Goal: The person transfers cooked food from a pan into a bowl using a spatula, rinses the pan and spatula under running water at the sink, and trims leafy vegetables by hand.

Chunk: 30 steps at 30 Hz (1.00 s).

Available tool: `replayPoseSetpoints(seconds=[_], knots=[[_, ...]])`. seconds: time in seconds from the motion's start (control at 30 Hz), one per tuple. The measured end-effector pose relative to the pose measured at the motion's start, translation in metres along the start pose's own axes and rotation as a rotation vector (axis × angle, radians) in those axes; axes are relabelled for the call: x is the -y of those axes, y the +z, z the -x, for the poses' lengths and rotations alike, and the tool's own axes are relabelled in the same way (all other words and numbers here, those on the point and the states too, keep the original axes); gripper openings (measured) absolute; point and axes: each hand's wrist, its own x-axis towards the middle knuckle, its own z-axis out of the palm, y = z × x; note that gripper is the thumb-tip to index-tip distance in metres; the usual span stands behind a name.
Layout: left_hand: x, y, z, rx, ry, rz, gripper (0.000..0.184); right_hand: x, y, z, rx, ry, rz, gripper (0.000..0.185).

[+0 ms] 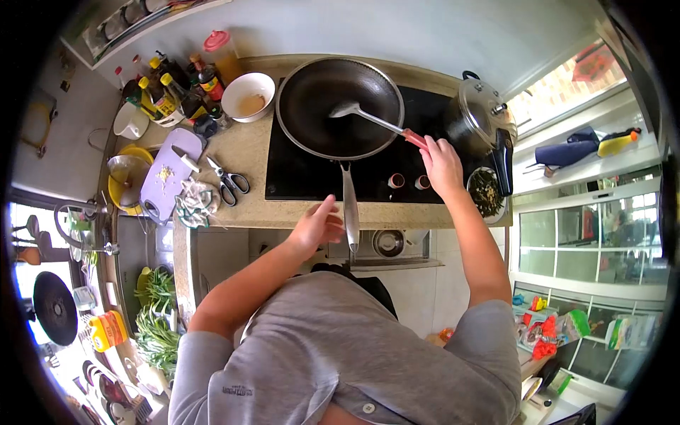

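My right hand (442, 168) is closed around the red handle of a wok spatula (382, 123). The metal blade of the spatula reaches into a large dark wok (312, 106) on the black cooktop (287, 173). Only a dark, shiny inner surface shows in the wok. Just left of the wok's steel handle (349, 205), my left hand (317, 228) hovers with fingers apart and holds nothing. A plate of dark green cooked food (486, 193) sits below my right forearm's side of the cooktop, at its right end.
A pressure cooker (478, 117) stands at the back right. On the left are a white bowl (248, 97), several sauce bottles (173, 92), black-handled scissors (228, 183), a crumpled cloth (197, 203), and a purple cutting board (159, 188) bearing a knife (186, 158) and chopped bits.
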Motion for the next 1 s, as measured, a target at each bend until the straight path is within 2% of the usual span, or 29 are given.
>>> replayPoseSetpoints(seconds=[0.07,0.13,0.27,0.33,0.37,0.47,0.53,0.6,0.67,0.7,0.8,0.83,0.9,1.0], knots=[[0.003,-0.029,0.022,-0.115,-0.008,0.024,0.051,0.011,-0.010,-0.003,-0.050,-0.027,0.042,0.034],[0.011,-0.064,0.043,-0.186,0.009,0.061,0.048,0.006,-0.002,0.005,-0.005,-0.023,0.061,0.034],[0.031,-0.122,0.088,-0.338,0.083,0.155,0.042,0.018,-0.012,0.006,-0.032,0.070,-0.030,0.033],[0.035,-0.132,0.123,-0.477,0.108,0.143,0.038,0.019,-0.012,0.009,-0.040,0.060,-0.052,0.039],[0.041,-0.137,0.142,-0.528,0.135,0.172,0.038,0.027,-0.024,0.005,0.092,0.083,0.010,0.046],[0.070,-0.172,0.182,-0.695,0.225,0.149,0.033,0.035,-0.035,-0.006,0.089,0.081,0.129,0.056],[0.083,-0.186,0.213,-0.829,0.289,0.058,0.031,0.079,-0.053,-0.024,-0.078,0.053,0.124,0.050],[0.105,-0.208,0.243,-1.094,0.407,-0.166,0.028,0.153,-0.046,-0.045,-0.189,0.069,-0.172,0.037],[0.111,-0.220,0.289,-1.360,0.500,-0.297,0.024,0.243,-0.039,-0.059,-0.113,-0.142,-0.300,0.031],[0.119,-0.229,0.308,-1.514,0.507,-0.412,0.020,0.291,-0.031,-0.060,-0.014,-0.205,-0.384,0.028],[0.171,-0.264,0.362,-1.880,0.501,-0.322,0.015,0.457,-0.004,-0.039,0.422,-0.367,-0.749,0.022],[0.189,-0.272,0.380,-1.962,0.441,-0.294,0.014,0.508,0.008,-0.023,0.498,-0.529,-0.819,0.023],[0.230,-0.284,0.408,-2.104,0.344,-0.240,0.012,0.600,0.022,0.017,0.853,-0.698,-0.987,0.024],[0.259,-0.287,0.434,-2.237,0.279,-0.108,0.014,0.692,0.063,0.083,1.117,-1.079,-0.996,0.026]])
